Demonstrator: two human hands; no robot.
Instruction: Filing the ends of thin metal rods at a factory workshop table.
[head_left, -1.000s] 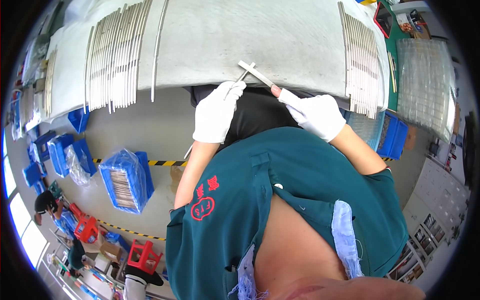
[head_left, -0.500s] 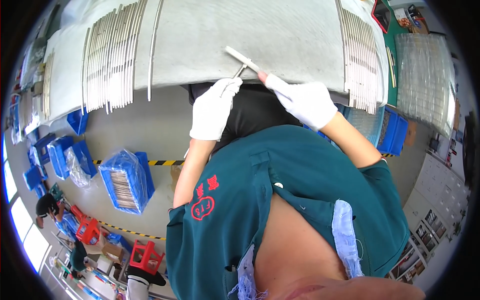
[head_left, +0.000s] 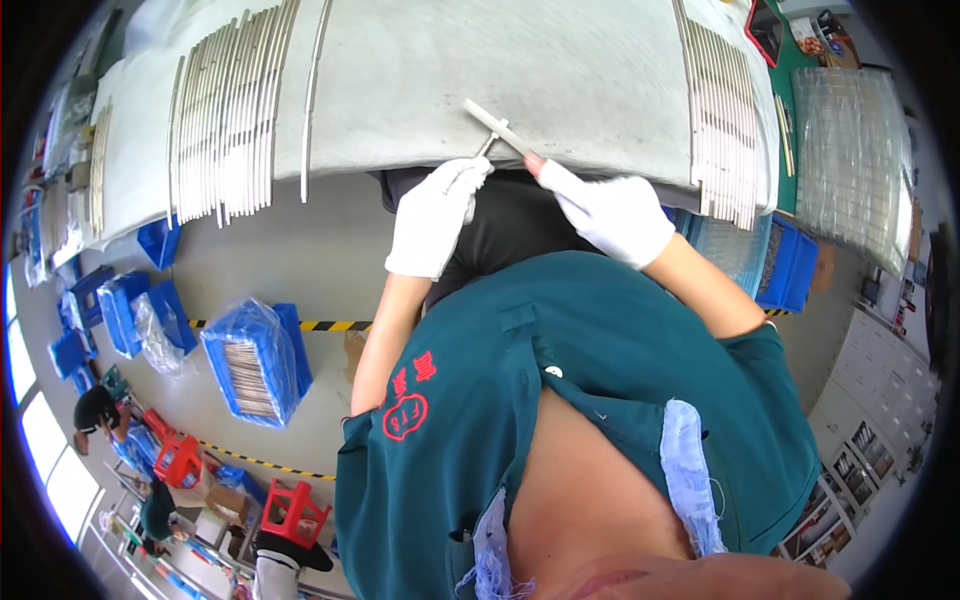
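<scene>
Grey table, metal strip rows, blue bins, red stools, clear trays.

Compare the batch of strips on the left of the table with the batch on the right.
The left batch of strips is wider, with a single strip lying apart beside it; the right batch of strips is narrower, with no strip lying apart. The left batch sits far from the hands; the right batch lies nearer the right hand. Both are pale strips on the grey table.

A slim, pale flat strip — lying slanted over the near edge of the grey-covered table — meets a small thin metal tool beneath it.
</scene>
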